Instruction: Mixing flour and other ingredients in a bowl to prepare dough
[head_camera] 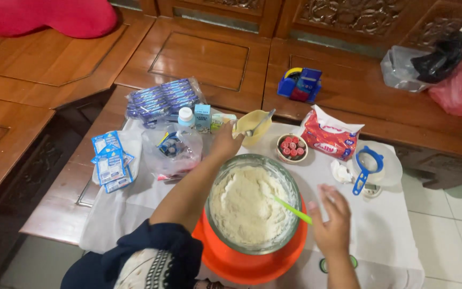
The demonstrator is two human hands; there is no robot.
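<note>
A glass bowl (293,184) full of pale crumbly dough sits inside an orange basin (241,265) right in front of me. A green spatula (293,210) leans in the dough at the right rim. My left hand (225,143) reaches past the bowl and grips a small yellow bowl (252,123) with a metal spoon (259,124) in it. My right hand (332,220) hovers open beside the glass bowl, just right of the spatula's handle, holding nothing.
On the white cloth (386,225) lie a small dish of red pieces (292,148), a red packet (329,137), a blue sieve (367,166) on a scale, blue sachets (110,160), a clear bag (175,150) and wrapped blue packs (161,100). Wooden benches surround the table.
</note>
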